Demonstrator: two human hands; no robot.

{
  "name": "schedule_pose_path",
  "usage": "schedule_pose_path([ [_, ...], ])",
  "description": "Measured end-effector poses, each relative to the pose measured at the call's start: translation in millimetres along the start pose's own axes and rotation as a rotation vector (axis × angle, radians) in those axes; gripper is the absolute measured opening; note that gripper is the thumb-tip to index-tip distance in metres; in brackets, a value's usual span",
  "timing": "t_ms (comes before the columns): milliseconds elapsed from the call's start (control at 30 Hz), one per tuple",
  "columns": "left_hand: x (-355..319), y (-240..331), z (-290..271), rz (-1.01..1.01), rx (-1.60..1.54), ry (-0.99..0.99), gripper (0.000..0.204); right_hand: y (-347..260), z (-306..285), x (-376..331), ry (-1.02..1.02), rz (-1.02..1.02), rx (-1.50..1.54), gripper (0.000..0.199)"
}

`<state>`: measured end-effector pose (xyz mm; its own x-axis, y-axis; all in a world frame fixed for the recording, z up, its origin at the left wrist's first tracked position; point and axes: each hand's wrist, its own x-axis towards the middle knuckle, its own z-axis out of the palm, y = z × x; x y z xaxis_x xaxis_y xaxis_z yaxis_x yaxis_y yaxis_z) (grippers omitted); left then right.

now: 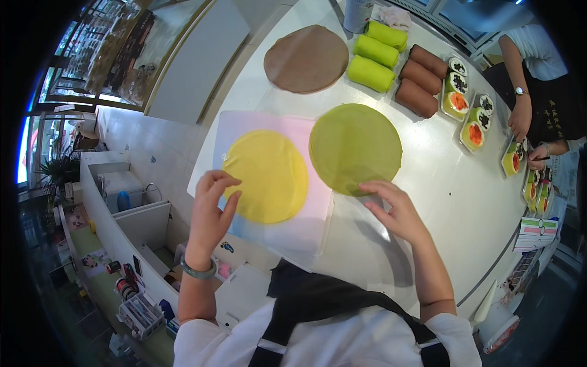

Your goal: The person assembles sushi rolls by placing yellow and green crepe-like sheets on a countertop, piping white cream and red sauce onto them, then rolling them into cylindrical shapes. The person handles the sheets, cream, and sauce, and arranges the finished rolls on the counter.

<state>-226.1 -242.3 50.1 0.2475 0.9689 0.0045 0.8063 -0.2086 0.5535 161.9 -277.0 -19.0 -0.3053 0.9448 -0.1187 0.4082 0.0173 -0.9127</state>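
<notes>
A round yellow crepe sheet [266, 177] lies on a pale pink-and-blue mat [315, 235] in front of me. To its right a round green crepe [356, 147] rests partly on the mat and partly on the white table. My left hand [213, 205] hovers at the left edge of the yellow sheet, thumb and bent forefinger apart, nothing seen between them. At the near edge of the green crepe is my right hand [397, 214]; its fingertips overlap the rim, the thumb held away. Whether those fingertips touch the crepe I cannot tell.
Farther off lie a brown crepe [307, 59], green rolls [371, 73] and brown rolls [417, 98]. Clear boxes of cut rolls [474, 131] line the right side, where a co-worker's hands [521, 119] are busy. A grey cup [358, 15] stands at the back.
</notes>
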Motion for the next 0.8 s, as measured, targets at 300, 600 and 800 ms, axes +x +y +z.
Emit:
schedule_pose_path([
  [300, -73, 27, 47, 0.141, 0.074, 0.016, 0.035, -18, 41, -119, 0.26, 0.02, 0.044, 0.031],
  [600, -171, 65, 93, 0.071, -0.051, 0.127, 0.037, -16, 58, -195, 0.16, -0.128, -0.192, 0.032],
  [800, -184, 47, 75, 0.01, -0.067, 0.123, 0.032, -21, 89, -211, 0.21, -0.183, -0.232, 0.025],
])
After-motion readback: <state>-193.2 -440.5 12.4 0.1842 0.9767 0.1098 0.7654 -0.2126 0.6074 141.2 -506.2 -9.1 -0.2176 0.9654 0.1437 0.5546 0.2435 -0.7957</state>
